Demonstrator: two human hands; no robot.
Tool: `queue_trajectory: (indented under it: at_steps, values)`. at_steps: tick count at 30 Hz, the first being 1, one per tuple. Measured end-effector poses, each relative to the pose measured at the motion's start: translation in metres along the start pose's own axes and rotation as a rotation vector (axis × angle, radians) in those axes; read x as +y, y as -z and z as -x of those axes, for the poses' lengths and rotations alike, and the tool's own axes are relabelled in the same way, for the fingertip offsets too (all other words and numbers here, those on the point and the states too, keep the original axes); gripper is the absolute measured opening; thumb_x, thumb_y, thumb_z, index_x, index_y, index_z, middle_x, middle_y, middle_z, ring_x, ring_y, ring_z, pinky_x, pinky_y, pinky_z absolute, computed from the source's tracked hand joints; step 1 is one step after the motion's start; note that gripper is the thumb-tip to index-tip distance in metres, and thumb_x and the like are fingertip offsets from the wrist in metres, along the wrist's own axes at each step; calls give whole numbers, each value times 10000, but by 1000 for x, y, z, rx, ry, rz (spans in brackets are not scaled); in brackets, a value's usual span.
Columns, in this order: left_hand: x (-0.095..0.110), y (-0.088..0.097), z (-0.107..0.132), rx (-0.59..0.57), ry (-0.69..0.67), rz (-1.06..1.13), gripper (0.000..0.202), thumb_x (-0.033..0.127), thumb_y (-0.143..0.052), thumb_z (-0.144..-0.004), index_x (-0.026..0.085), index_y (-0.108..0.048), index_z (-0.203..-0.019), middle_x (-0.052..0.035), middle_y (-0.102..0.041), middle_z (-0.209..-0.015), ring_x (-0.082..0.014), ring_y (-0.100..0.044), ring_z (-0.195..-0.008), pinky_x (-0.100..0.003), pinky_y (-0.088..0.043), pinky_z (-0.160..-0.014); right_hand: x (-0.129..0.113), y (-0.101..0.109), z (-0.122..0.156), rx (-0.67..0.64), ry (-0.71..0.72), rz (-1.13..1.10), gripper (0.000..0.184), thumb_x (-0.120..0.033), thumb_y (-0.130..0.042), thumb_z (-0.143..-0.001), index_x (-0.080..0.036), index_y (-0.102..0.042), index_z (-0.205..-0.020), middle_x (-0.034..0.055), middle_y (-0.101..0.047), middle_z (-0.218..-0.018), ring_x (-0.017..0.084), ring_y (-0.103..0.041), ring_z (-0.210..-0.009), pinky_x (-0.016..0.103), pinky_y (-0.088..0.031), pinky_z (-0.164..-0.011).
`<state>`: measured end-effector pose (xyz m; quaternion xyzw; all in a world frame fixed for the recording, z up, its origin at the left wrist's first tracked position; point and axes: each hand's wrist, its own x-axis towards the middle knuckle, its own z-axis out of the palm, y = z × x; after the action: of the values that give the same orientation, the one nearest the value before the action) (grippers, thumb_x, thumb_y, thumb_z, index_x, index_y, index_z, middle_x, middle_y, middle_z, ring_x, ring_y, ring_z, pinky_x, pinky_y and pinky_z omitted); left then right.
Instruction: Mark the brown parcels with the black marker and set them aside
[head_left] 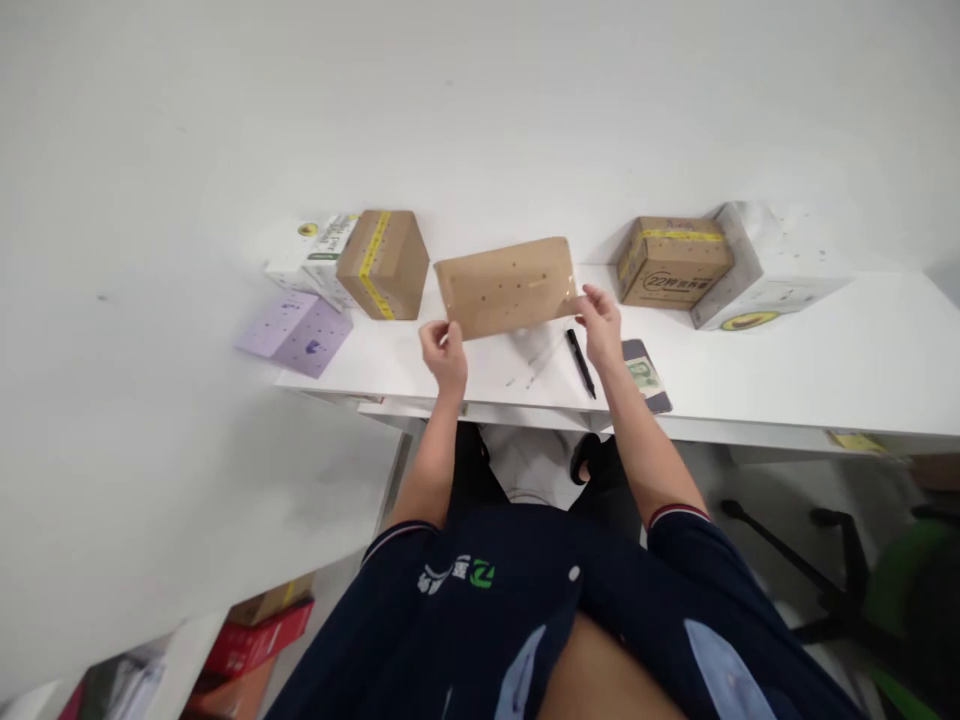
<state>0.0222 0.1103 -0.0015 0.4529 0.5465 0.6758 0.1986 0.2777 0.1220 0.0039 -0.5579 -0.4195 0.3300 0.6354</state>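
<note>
A brown cardboard box (507,286) dotted with small holes is lifted just above the white table (787,360), tilted toward me. My left hand (444,352) grips its lower left corner with curled fingers. My right hand (601,320) pinches its lower right corner. A black pen (580,362) lies on the table just below the box, between my hands. A dark card or notebook with a banknote (645,376) on it rests beside my right wrist.
At the back left stand a brown box with yellow tape (384,262), a white printed box (315,255) and a purple box (296,332). Back right hold a taped brown box (671,262) and a white box (757,268). A chair base (825,560) stands below right.
</note>
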Motion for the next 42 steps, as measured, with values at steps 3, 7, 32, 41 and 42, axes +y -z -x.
queue_trajectory:
  at_steps: [3, 7, 32, 41, 42]
  values:
    - [-6, 62, 16, 52, 69, -54, 442, 598, -585, -863, 226, -573, -1101, -50, -618, -973, -157, -623, -940, -281, -507, -862, -3, -17, 69, -92, -33, 5, 462, -536, -622, -822, -212, -648, -1149, 23, -667, -947, 158, -598, -842, 339, -521, -835]
    - [-16, 115, 50, -97, 261, -32, 543, 694, -428, -911, 243, -609, -1153, -94, -656, -1148, -194, -655, -1042, -317, -551, -849, 3, -10, 139, -87, -58, 130, 500, -612, -449, -926, -219, -664, -1148, 87, -679, -1124, 211, -616, -1015, 383, -523, -882]
    - [16, 108, 73, -245, 252, -23, 337, 455, -631, -812, 236, -595, -1066, -66, -678, -1099, -203, -664, -983, -356, -555, -864, -30, 17, 159, 37, -36, 226, 298, -446, -605, -785, -237, -542, -989, 39, -584, -1010, 189, -562, -909, 373, -507, -829]
    - [24, 118, 79, -279, 203, 140, 318, 352, -705, -780, 270, -582, -1060, -53, -686, -1121, -205, -682, -1039, -386, -570, -917, -36, 25, 156, -53, -93, 84, 332, -366, -643, -738, -257, -501, -1018, 26, -576, -1068, 184, -583, -975, 327, -510, -772]
    - [23, 118, 79, -283, 186, 160, 342, 353, -721, -767, 274, -578, -1068, -57, -687, -1145, -211, -678, -1074, -401, -568, -943, -34, 26, 153, -60, -80, 65, 353, -356, -651, -723, -258, -493, -1023, 26, -576, -1081, 190, -588, -1003, 334, -515, -787]
